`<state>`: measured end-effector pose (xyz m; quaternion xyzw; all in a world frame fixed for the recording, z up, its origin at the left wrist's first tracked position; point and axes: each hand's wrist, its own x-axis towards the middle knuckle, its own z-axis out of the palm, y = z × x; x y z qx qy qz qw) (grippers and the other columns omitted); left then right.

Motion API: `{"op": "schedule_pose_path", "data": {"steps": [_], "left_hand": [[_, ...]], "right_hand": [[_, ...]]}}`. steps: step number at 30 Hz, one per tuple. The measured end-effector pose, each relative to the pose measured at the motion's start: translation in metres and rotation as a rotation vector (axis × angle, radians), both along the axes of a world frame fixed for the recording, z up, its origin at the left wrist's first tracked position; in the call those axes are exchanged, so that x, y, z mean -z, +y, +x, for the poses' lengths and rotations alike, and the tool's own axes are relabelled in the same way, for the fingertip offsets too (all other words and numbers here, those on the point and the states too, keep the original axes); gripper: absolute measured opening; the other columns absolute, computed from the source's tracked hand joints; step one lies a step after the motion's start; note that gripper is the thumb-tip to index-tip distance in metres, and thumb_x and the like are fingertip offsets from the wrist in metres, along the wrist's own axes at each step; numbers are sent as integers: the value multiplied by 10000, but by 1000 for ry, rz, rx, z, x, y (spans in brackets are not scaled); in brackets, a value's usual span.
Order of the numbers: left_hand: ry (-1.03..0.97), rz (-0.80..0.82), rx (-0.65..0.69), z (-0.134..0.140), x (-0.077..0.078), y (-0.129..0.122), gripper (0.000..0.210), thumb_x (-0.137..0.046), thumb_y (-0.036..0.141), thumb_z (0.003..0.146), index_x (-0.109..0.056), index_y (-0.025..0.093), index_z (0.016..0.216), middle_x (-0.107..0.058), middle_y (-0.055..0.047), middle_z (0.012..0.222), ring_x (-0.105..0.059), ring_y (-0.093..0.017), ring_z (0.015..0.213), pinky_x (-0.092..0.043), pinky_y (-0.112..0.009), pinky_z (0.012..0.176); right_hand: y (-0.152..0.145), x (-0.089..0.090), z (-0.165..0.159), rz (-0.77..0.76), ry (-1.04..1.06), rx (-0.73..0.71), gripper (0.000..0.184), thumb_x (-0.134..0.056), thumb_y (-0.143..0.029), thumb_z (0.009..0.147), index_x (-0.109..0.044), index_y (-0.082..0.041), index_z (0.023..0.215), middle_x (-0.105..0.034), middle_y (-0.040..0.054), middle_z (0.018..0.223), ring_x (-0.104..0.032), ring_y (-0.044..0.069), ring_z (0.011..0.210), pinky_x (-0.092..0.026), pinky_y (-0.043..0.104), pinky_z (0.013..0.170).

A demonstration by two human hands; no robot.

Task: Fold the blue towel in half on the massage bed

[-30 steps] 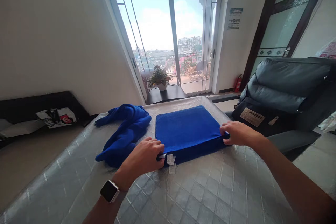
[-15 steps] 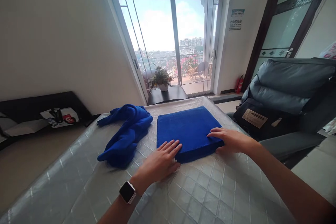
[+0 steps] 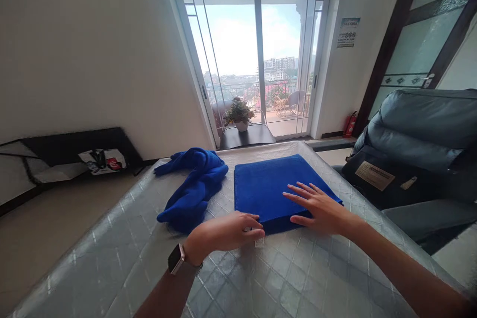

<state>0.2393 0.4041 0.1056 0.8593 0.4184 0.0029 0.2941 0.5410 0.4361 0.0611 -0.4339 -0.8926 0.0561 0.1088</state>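
Observation:
A folded blue fleece-like cloth (image 3: 274,179) lies as a flat, thick square on the plastic-covered quilted surface (image 3: 290,273). At its near left corner is my left hand (image 3: 227,231), thumb below and fingers bent above, closed on the near edge. A small white label (image 3: 260,242) shows just under that thumb. Fingers spread, my right hand (image 3: 320,210) rests over the top of the cloth at its near right part, palm down. Left of the folded cloth lies a crumpled blue cloth (image 3: 196,189), touched by neither hand.
Beyond the far edge, a potted plant (image 3: 240,113) stands on a black chair (image 3: 248,135) before the sliding glass door (image 3: 259,49). A dark recliner (image 3: 428,134) with a black bag (image 3: 376,179) stands close on the right. A black box-like item (image 3: 74,146) is on the floor left.
My left hand has gone from lying flat at the corner to closing on the near edge. My right hand has moved from the right edge onto the top, fingers spreading. The view has shifted slightly.

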Motion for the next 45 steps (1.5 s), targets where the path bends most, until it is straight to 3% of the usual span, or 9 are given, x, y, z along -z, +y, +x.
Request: {"op": "schedule_pose_path", "data": {"steps": [2, 4, 8, 11, 15, 20, 25, 36, 45], "left_hand": [[-32, -28, -82, -18, -12, 5, 437, -465, 579, 953, -747, 321, 1163, -753, -16, 1188, -690, -258, 1116, -530, -327, 935], [-8, 59, -228, -44, -12, 15, 459, -504, 587, 926, -700, 326, 1249, -719, -21, 1263, -664, -265, 1158, -507, -343, 979], [294, 401, -621, -101, 18, 41, 625, -576, 529, 896, -486, 302, 1471, -373, -93, 1608, -278, -360, 1494, -201, -593, 1195], [374, 394, -792, -128, 43, 54, 711, -528, 556, 915, -320, 323, 1554, -234, -122, 1659, -168, -382, 1524, -160, -676, 1165], [249, 348, -772, -137, 51, 56, 682, -490, 526, 933, -311, 316, 1557, -265, -118, 1653, -252, -333, 1507, -311, -531, 1149], [130, 389, -763, -139, 36, 49, 579, -550, 468, 905, -504, 278, 1450, -510, -120, 1510, -488, -293, 1366, -422, -384, 1062], [121, 423, -826, -144, 18, 45, 369, -582, 422, 897, -706, 274, 1211, -692, -116, 1284, -641, -307, 1168, -497, -384, 926], [64, 631, -952, -143, -2, 40, 354, -454, 389, 978, -774, 266, 1070, -726, -74, 1126, -684, -254, 996, -503, -318, 799], [-407, 707, -1070, -144, -9, 47, 336, -520, 415, 895, -784, 208, 909, -762, -76, 1004, -677, -253, 958, -485, -333, 870]], "right_hand": [[-6, 12, -20, 43, 5, -37, 681, -476, -693, 942, -337, -404, 1543, -269, 19, 1633, -184, 353, 1504, -183, 653, 1187], [-9, 27, -36, 68, -9, -51, 670, -478, -682, 948, -300, -439, 1546, -234, 10, 1642, -146, 373, 1507, -150, 700, 1168], [-6, 47, -49, 71, -58, -11, 653, -474, -697, 939, -292, -490, 1531, -233, 3, 1640, -165, 413, 1493, -163, 747, 1130], [2, 50, -51, 64, -87, 24, 595, -414, -688, 966, -293, -513, 1522, -240, -23, 1638, -165, 388, 1499, -180, 720, 1140], [21, 45, -53, 44, -113, 40, 571, -399, -682, 971, -310, -521, 1511, -248, -37, 1638, -162, 351, 1508, -167, 684, 1161], [65, 34, -61, -25, -148, 57, 601, -384, -699, 961, -319, -490, 1520, -249, -19, 1645, -152, 343, 1510, -145, 675, 1168], [97, 34, -68, -26, -161, 104, 640, -374, -729, 946, -319, -467, 1528, -257, -3, 1644, -154, 349, 1510, -132, 699, 1157], [98, 51, -60, 114, -74, 84, 567, -344, -650, 1000, -363, -428, 1522, -316, -7, 1619, -213, 304, 1503, -161, 630, 1187], [97, 50, -63, 192, 55, 78, 488, -315, -516, 1036, -514, -339, 1445, -477, 43, 1533, -356, 277, 1450, -217, 607, 1181]]}}
